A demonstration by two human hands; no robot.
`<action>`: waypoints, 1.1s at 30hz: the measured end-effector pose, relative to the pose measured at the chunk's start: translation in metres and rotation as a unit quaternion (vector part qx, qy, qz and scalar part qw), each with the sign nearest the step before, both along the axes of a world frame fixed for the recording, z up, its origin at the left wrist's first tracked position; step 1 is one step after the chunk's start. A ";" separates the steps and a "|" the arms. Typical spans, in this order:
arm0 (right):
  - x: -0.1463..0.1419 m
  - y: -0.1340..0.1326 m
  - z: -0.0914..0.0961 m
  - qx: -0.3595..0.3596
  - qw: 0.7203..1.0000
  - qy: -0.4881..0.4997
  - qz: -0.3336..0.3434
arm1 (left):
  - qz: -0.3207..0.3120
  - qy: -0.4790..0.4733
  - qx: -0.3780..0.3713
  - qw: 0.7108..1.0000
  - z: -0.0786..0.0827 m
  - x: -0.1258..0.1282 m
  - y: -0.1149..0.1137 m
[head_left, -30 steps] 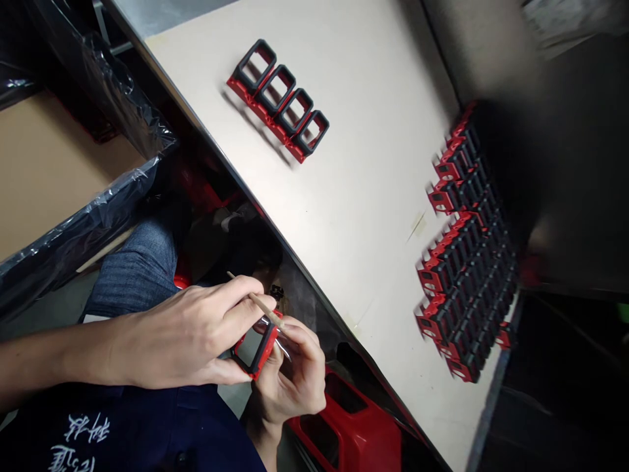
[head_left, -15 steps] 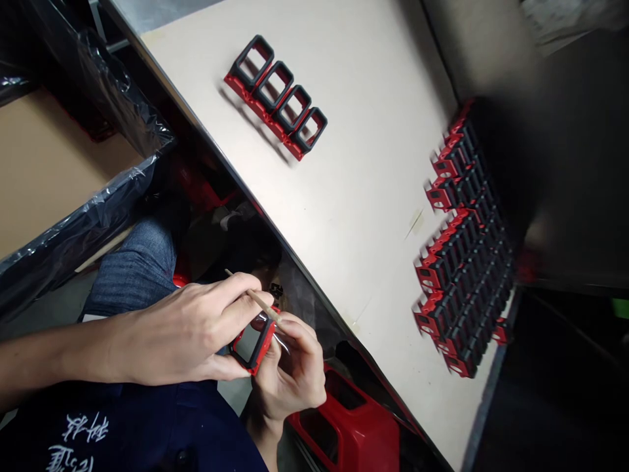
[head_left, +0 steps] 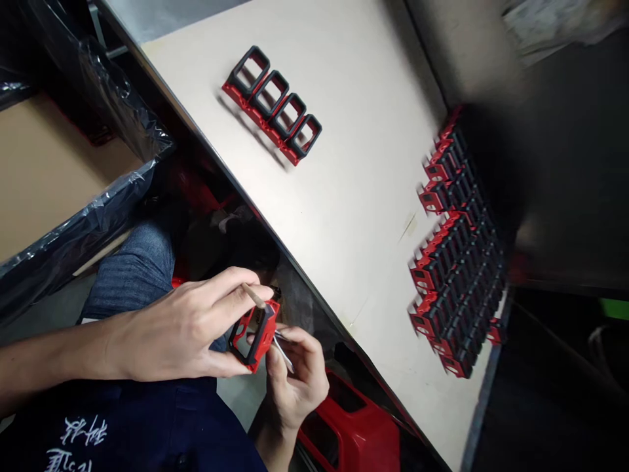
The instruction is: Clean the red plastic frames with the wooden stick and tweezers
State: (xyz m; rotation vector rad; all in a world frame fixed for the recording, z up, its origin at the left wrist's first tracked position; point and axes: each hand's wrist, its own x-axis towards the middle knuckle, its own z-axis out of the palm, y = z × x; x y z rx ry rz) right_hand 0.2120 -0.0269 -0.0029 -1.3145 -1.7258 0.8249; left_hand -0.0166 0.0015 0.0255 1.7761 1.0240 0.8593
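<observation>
My left hand (head_left: 191, 328) comes in from the left, its back toward me, and grips a small red and black plastic frame (head_left: 264, 337) between thumb and fingers. A thin wooden stick (head_left: 254, 296) also lies between its fingers, one end near the frame's upper edge. On the frame's right side, my right hand (head_left: 297, 380) has its fingers closed around a thin silvery tool (head_left: 284, 354). That tool's tip is close to the red side of the frame; whether it touches I cannot tell. The frame is held tilted above my lap, off the table edge.
Several similar frames (head_left: 270, 98) stand in a short row on the pale table (head_left: 344, 196). A large block of them (head_left: 462, 282) sits at the right. Below the table edge is a red plastic stool (head_left: 363, 426). A carton lined with black plastic (head_left: 132, 177) stands at left.
The held frame has turned, so its red inside and side show more. My right hand has drawn slightly right and down, revealing more silvery tool. The stick shows shorter.
</observation>
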 end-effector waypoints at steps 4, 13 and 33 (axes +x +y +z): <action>0.014 -0.006 0.011 -0.038 0.983 -0.072 0.164 | 0.012 -0.055 -0.033 0.998 -0.014 -0.012 0.000; -0.002 0.010 0.000 -0.150 0.874 0.121 0.445 | 0.018 -0.289 -0.134 0.948 -0.031 -0.015 0.002; -0.018 0.029 0.026 0.183 0.975 0.068 0.102 | -0.018 -0.021 0.103 0.994 -0.004 -0.008 0.005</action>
